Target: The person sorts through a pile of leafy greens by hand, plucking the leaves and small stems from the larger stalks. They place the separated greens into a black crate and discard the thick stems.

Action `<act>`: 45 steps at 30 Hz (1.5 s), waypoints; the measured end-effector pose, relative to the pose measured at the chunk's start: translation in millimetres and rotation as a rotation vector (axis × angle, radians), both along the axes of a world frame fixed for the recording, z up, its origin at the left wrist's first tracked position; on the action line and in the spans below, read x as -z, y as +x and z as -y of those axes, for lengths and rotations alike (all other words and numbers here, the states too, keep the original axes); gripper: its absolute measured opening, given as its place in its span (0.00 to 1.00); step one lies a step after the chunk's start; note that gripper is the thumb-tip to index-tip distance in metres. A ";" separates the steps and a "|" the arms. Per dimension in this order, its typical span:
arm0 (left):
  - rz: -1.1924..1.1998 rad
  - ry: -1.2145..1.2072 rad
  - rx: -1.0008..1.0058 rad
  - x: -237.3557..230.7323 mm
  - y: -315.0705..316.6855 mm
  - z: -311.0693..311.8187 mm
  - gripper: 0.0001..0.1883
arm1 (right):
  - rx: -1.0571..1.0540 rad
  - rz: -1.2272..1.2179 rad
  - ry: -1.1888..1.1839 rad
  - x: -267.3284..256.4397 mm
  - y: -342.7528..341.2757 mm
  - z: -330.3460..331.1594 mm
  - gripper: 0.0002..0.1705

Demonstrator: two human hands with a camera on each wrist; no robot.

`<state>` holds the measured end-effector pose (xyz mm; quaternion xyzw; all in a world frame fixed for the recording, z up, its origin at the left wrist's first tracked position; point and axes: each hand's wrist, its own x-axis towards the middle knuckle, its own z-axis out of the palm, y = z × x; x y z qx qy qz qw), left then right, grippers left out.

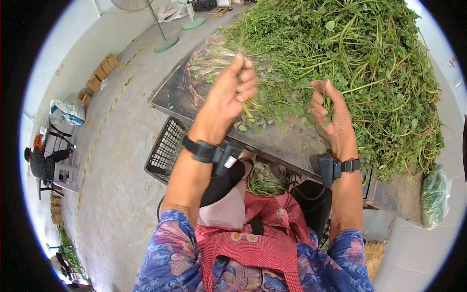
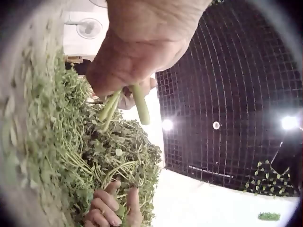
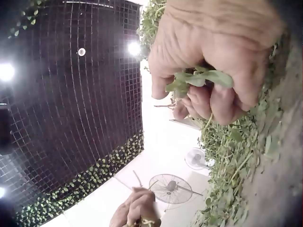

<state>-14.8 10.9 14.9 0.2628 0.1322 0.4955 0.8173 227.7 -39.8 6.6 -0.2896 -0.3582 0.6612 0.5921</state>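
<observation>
The left hand (image 1: 232,90) is raised over the table's left part, fingers curled round a few green stems (image 1: 249,111); in the left wrist view the thick cut-looking ends of the stems (image 2: 141,106) stick out below it. To its right, the right hand (image 1: 333,109) holds a small leafy sprig (image 3: 199,79) between thumb and curled fingers, in front of the big heap of leafy greens (image 1: 360,63). The hands are apart. Pale stems (image 1: 209,58) lie on the table at the left of the heap.
A dark table (image 1: 287,141) carries the heap. Beneath its front edge stands a black plastic crate (image 1: 167,148), with more greens (image 1: 265,180) beside it. A filled plastic bag (image 1: 435,197) is at the right end. Fans, boxes (image 1: 101,73) and a seated person (image 1: 43,163) are farther left.
</observation>
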 end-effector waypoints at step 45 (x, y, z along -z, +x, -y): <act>-1.155 0.937 -0.634 -116.2 158.1 -115.4 0.26 | 0.524 0.261 0.037 1.3 -6.0 -5.8 0.12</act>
